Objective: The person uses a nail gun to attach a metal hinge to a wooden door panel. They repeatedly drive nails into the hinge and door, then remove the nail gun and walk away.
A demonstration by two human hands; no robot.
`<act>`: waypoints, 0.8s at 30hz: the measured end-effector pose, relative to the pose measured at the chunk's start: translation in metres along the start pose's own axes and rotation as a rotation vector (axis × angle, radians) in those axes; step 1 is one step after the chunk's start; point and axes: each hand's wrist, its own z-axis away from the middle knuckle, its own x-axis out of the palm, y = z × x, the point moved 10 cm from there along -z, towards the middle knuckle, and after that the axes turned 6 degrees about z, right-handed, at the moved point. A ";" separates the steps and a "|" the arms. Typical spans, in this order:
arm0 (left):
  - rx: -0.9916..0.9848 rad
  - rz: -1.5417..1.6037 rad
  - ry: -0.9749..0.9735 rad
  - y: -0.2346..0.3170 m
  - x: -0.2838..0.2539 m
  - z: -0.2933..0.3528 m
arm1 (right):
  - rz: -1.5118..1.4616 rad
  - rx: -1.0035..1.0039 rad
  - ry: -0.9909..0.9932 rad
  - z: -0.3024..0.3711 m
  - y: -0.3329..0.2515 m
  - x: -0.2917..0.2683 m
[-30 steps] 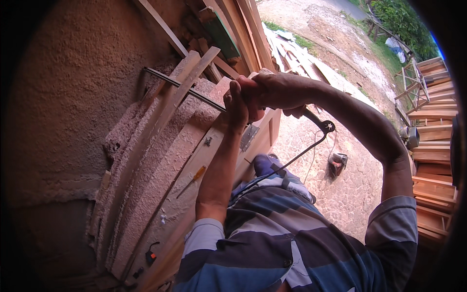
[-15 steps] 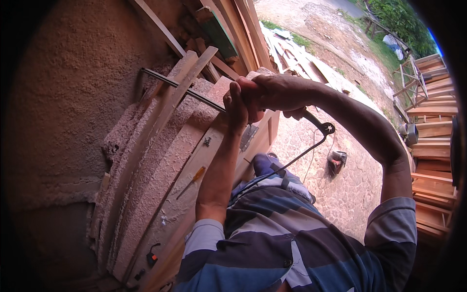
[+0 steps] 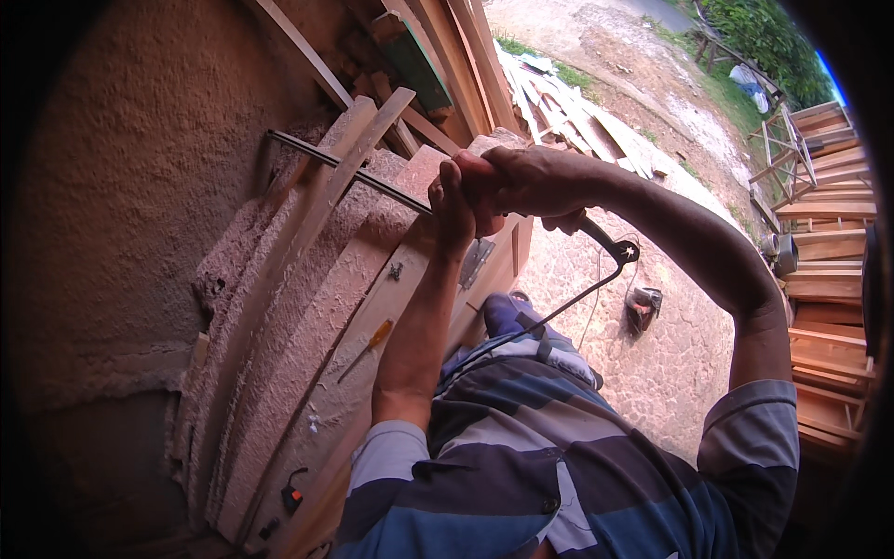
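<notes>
Tool (image 3: 479, 175) lies clasped between left hand (image 3: 451, 212) and right hand (image 3: 535, 175).

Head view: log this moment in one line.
left hand: on red tool; right hand: gripping red tool; yellow-handled screwdriver: on wooden board; metal hinge: near left hand

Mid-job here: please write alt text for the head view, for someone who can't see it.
The person's left hand and right hand grip a red tool over a dusty wooden work surface. A yellow-handled screwdriver lies beside the left forearm, with long planks at the far end.
</notes>
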 end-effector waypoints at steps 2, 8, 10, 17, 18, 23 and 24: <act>0.007 -0.003 0.006 0.000 0.000 0.000 | -0.019 -0.013 0.010 0.000 0.000 0.000; 0.021 0.001 -0.004 -0.002 -0.002 -0.001 | -0.012 -0.022 -0.081 -0.007 0.003 0.009; 0.023 -0.008 -0.006 -0.003 -0.003 -0.001 | -0.030 -0.020 -0.086 -0.010 0.005 0.010; -0.026 -0.040 0.106 -0.022 -0.022 -0.003 | 0.000 -0.062 -0.054 -0.019 0.011 0.014; -0.024 -0.041 0.108 -0.025 -0.024 -0.003 | -0.025 -0.110 -0.070 -0.020 0.009 0.015; -0.029 -0.043 0.120 -0.039 -0.035 -0.002 | 0.094 -0.190 0.002 -0.028 0.004 0.017; 0.002 -0.087 0.133 -0.037 -0.036 -0.001 | 0.101 -0.163 -0.007 -0.028 0.005 0.019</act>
